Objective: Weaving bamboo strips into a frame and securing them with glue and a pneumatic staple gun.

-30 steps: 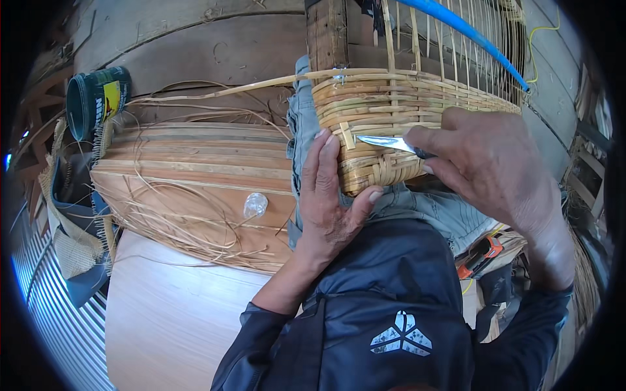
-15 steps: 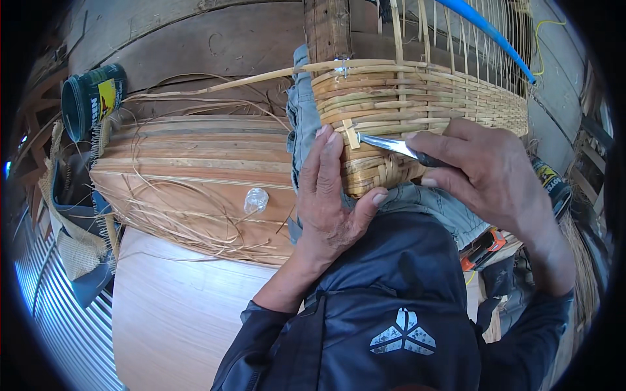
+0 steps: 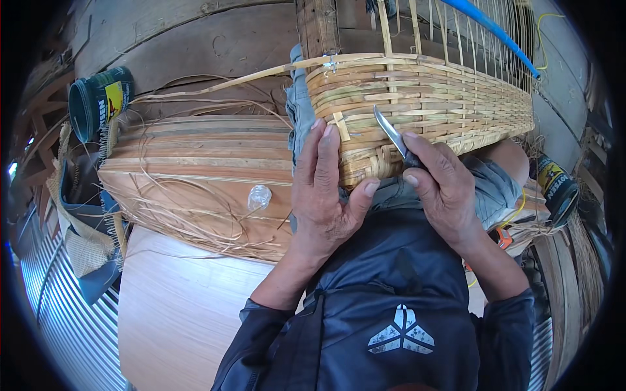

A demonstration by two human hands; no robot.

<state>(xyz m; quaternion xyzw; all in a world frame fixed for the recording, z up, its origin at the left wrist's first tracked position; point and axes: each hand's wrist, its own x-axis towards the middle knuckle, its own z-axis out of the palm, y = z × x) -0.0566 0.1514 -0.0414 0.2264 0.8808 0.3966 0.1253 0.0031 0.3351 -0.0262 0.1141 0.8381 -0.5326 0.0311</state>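
A partly woven basket (image 3: 430, 98) lies across my lap, its bare stakes rising at the far side. My left hand (image 3: 326, 186) rests flat on the left end of the weave, fingers stretched and thumb spread. Beside its fingertips a short pale strip (image 3: 341, 126) sticks out across the weave. My right hand (image 3: 445, 179) grips a small knife (image 3: 391, 133) by its dark handle. The blade points up and to the left over the basket's side, apart from the pale strip. A long loose cane strand (image 3: 241, 79) runs leftward from the basket's upper edge.
Thin cane strips (image 3: 215, 238) lie over a stack of boards (image 3: 202, 163) at left, with a crumpled clear plastic piece (image 3: 259, 197). Dark green cans stand at far left (image 3: 98, 104) and right (image 3: 557, 189). A wooden post (image 3: 317, 29) and a blue tube (image 3: 489, 29) are beyond the basket.
The knife tip has left the pale strip. My right hand has drawn left and closer to me, and the blade now points more upward. My left hand stays nearly in place.
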